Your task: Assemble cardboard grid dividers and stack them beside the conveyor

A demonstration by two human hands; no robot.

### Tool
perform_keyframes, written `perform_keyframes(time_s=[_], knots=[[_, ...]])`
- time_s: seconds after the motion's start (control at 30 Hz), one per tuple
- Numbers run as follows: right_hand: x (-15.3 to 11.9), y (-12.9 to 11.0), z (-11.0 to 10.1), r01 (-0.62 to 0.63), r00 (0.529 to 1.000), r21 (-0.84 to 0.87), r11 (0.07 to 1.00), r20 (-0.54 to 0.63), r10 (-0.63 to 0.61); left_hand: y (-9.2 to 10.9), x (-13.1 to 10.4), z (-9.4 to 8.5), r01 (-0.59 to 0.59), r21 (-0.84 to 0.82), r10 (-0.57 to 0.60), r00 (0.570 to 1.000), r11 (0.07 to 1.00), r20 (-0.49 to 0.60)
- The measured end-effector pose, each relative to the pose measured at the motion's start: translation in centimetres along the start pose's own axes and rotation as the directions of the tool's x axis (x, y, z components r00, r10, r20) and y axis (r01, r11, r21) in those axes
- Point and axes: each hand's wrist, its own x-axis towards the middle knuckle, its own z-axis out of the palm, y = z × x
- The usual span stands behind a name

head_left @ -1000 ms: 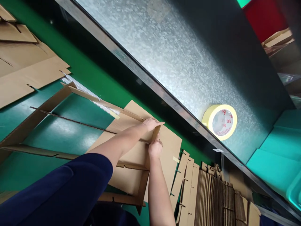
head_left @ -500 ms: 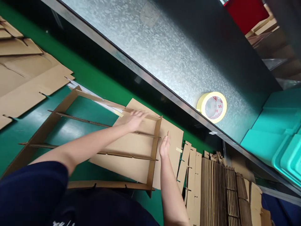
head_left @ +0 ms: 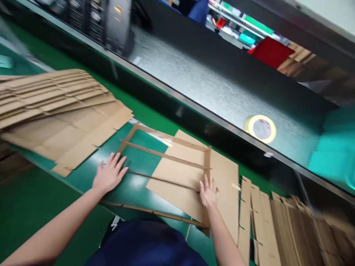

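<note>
A cardboard divider frame (head_left: 166, 155), made of thin strips slotted together crosswise, stands on the green tabletop (head_left: 80, 177). Part of it rests over a flat cardboard sheet (head_left: 223, 192). My left hand (head_left: 108, 175) lies with fingers spread at the frame's left end strip, partly covering it. At the opposite end, my right hand (head_left: 209, 192) presses on the right end strip, fingers apart and pointing away from me. Neither hand is wrapped round anything.
Creased, slotted cardboard pieces (head_left: 55, 94) are piled on the left. To the right lie slotted cardboard strips (head_left: 244, 207) and a row of packed cardboard (head_left: 294, 225). Beyond the table runs a metal-edged ledge (head_left: 194, 85) bearing a yellow tape roll (head_left: 272, 130) and teal bins (head_left: 332, 159).
My left hand has moved from the frame's far side to its left end strip. My right hand has come onto the right end strip. The view has shifted left, showing more cardboard there.
</note>
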Motion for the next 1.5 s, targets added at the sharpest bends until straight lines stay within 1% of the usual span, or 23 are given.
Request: perform_keyframes(time_s=[0.03, 0.07, 0.13, 0.2, 0.27, 0.37, 0.47, 0.57, 0.63, 0.7, 0.8, 0.87, 0.97, 1.03, 1.1, 1.17, 1.23, 1.27, 1.3, 1.37, 1.43, 1.47, 1.5], knots=[[-0.5, 0.2, 0.0, -0.018, 0.999, 0.01, 1.0, -0.045, 0.018, -0.1, 0.1, -0.2, 0.004, -0.006, -0.004, 1.0, 1.0, -0.008], [-1.0, 0.4, 0.2, -0.031, 0.989, 0.021, 0.999, -0.143, 0.034, -0.3, 0.2, -0.4, 0.01, -0.017, -0.011, 0.999, 1.0, -0.032], [-2.4, 0.7, 1.2, -0.005, 0.949, 0.03, 1.0, -0.313, 0.014, -1.0, -0.2, -0.9, 0.035, -0.034, -0.038, 0.996, 0.999, -0.085], [-3.7, 0.9, 2.7, 0.044, 0.936, 0.041, 0.998, -0.352, -0.027, -1.8, -1.0, -1.0, 0.029, -0.038, -0.033, 0.995, 0.999, -0.094], [-4.8, 1.1, 4.1, 0.07, 0.939, 0.064, 0.996, -0.341, -0.044, -2.2, -2.1, -0.9, 0.01, -0.038, -0.013, 0.998, 0.999, -0.066], [-5.2, 1.5, 5.0, 0.093, 0.936, 0.108, 0.99, -0.348, -0.05, -2.3, -2.9, -0.7, -0.003, -0.073, 0.0, 0.999, 0.997, -0.044], [-5.4, 1.7, 4.6, 0.115, 0.912, 0.176, 0.978, -0.41, -0.033, -3.1, -2.7, -1.3, 0.038, -0.15, -0.055, 0.992, 0.988, -0.11], [-6.4, 1.1, 3.6, 0.103, 0.873, 0.268, 0.958, -0.487, 0.043, -6.0, -1.5, -2.1, 0.245, -0.199, -0.283, 0.939, 0.949, -0.193], [-7.4, 0.0, 3.0, 0.125, 0.857, 0.289, 0.949, -0.514, 0.043, -8.7, -0.5, -2.2, 0.408, -0.177, -0.436, 0.884, 0.896, -0.17], [-8.1, -1.4, 2.3, 0.183, 0.846, 0.265, 0.947, -0.532, -0.014, -11.3, 0.5, -1.8, 0.515, -0.122, -0.527, 0.844, 0.848, -0.101], [-8.5, -3.9, 1.0, 0.272, 0.82, 0.204, 0.94, -0.561, -0.115, -13.9, 1.5, -0.9, 0.565, -0.088, -0.569, 0.821, 0.821, -0.039], [-8.2, -5.4, -0.2, 0.326, 0.788, 0.166, 0.931, -0.591, -0.171, -14.6, 1.5, -0.7, 0.554, -0.11, -0.562, 0.825, 0.826, -0.062], [-7.7, -7.6, -2.2, 0.392, 0.733, 0.115, 0.913, -0.638, -0.234, -15.0, 0.6, -1.8, 0.453, -0.166, -0.481, 0.847, 0.876, -0.228], [-7.7, -9.2, -3.8, 0.411, 0.714, 0.106, 0.905, -0.655, -0.248, -14.9, -0.7, -3.5, 0.325, -0.187, -0.373, 0.847, 0.927, -0.379], [-8.1, -11.0, -5.9, 0.442, 0.699, 0.1, 0.891, -0.661, -0.273, -14.5, -2.2, -5.7, 0.167, -0.168, -0.229, 0.847, 0.971, -0.48], [-8.5, -12.8, -8.6, 0.486, 0.669, 0.064, 0.872, -0.669, -0.324, -13.6, -3.6, -7.8, -0.023, -0.124, -0.045, 0.857, 0.992, -0.513], [-8.7, -13.9, -11.5, 0.504, 0.636, 0.004, 0.864, -0.678, -0.368, -11.9, -4.6, -9.6, -0.241, -0.081, 0.175, 0.863, 0.967, -0.473], [-8.7, -14.2, -13.0, 0.514, 0.64, -0.024, 0.857, -0.654, -0.403, -10.9, -4.9, -10.2, -0.349, -0.07, 0.286, 0.853, 0.935, -0.437], [-8.7, -14.1, -14.3, 0.538, 0.663, -0.044, 0.842, -0.594, -0.455, -9.6, -5.0, -10.7, -0.449, -0.066, 0.388, 0.831, 0.891, -0.399], [-8.7, -12.9, -16.3, 0.617, 0.721, -0.025, 0.786, -0.384, -0.577, -6.9, -5.1, -11.1, -0.604, -0.076, 0.545, 0.76, 0.793, -0.355], [-9.2, -10.6, -17.2, 0.653, 0.757, 0.088, 0.752, -0.115, -0.643, -4.2, -4.8, -11.1, -0.674, -0.086, 0.607, 0.707, 0.733, -0.363], [-9.5, -9.2, -17.1, 0.626, 0.774, 0.158, 0.764, -0.008, -0.633, -2.9, -4.6, -10.9, -0.668, -0.091, 0.595, 0.709, 0.738, -0.379], [-10.0, -7.6, -16.8, 0.568, 0.801, 0.227, 0.791, 0.068, -0.594, -1.6, -4.4, -10.6, -0.635, -0.099, 0.558, 0.733, 0.766, -0.389]])
